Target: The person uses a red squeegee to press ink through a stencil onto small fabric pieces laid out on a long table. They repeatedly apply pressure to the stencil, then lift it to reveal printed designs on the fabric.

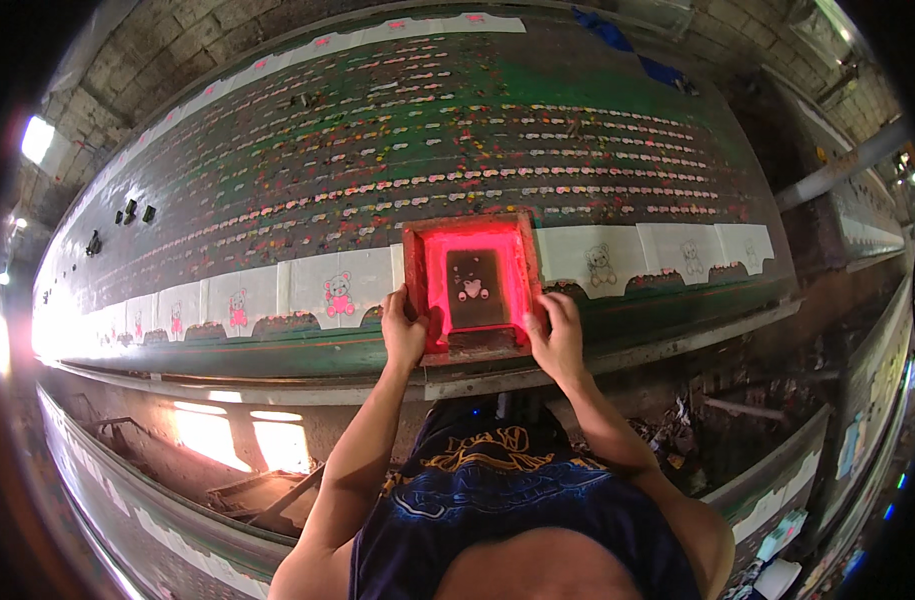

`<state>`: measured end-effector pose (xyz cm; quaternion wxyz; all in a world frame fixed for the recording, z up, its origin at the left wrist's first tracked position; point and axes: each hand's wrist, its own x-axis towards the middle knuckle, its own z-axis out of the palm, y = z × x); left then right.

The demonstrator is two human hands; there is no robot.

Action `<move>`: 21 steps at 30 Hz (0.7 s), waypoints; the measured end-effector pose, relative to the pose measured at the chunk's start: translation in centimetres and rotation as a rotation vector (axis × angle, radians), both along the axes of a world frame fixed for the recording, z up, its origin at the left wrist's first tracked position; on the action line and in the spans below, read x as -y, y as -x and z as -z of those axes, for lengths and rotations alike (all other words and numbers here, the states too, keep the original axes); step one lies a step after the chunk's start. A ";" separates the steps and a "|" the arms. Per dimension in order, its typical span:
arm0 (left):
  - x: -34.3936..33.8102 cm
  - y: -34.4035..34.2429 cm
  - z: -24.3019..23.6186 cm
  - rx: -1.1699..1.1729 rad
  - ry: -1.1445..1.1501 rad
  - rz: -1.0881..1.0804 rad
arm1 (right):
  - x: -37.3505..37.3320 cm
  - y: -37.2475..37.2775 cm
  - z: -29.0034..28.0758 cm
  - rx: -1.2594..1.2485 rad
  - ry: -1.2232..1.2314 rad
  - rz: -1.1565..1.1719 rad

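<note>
A red screen-printing frame [468, 226], coated with bright pink ink inside around a dark bear-design stencil [475, 281], lies over the row of pale fabric pieces at the table's near edge. My left hand [401, 325] has its fingers closed on the frame's left side, near the lower corner. Opposite it, my right hand [558, 333] grips the right side with bent fingers. Left of the frame, fabric pieces [362, 268] show bears with pink; to the right, pieces [620, 240] show grey bear outlines without visible pink.
The long dark green table [617, 80] carries many rows of small patches, small dark objects [127, 212] at left and blue cloth [602, 30] at the far right. A pipe [847, 160] stands beside its right end. Other printing tables [177, 530] run behind me on both sides.
</note>
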<state>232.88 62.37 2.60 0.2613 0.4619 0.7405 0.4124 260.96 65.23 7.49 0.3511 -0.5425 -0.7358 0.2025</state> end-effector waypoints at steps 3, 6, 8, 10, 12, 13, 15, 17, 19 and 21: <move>-0.1 -0.1 -0.4 0.033 0.037 -0.009 | 0.9 1.5 -3.9 0.004 0.112 -0.423; -0.1 -0.1 -0.1 -0.002 0.007 -0.001 | 1.4 3.1 -3.9 0.134 0.100 -0.611; 0.0 -0.1 0.1 -0.039 -0.014 0.000 | 1.0 3.7 -2.9 0.240 0.086 -0.616; 0.0 0.1 0.9 -0.028 -0.012 0.013 | 0.4 4.3 -2.3 0.281 0.070 -0.583; 0.0 0.3 1.0 -0.046 -0.038 0.010 | -0.9 4.8 -2.3 0.295 0.099 -0.586; 0.1 0.1 1.1 -0.067 -0.064 0.001 | -1.7 5.1 -2.3 0.302 0.114 -0.589; 0.0 -0.1 0.1 -0.069 -0.058 0.005 | -4.2 5.1 -2.2 0.330 0.128 -0.618; 0.1 -0.1 -1.2 -0.029 0.008 0.017 | -6.7 5.6 -3.2 0.281 0.030 -0.595; 0.2 -0.1 -1.2 -0.006 0.022 0.021 | -9.9 6.4 -3.2 0.298 -0.003 -0.626; 0.2 0.1 -1.1 0.002 0.016 0.024 | -12.0 7.3 -3.5 0.293 0.011 -0.731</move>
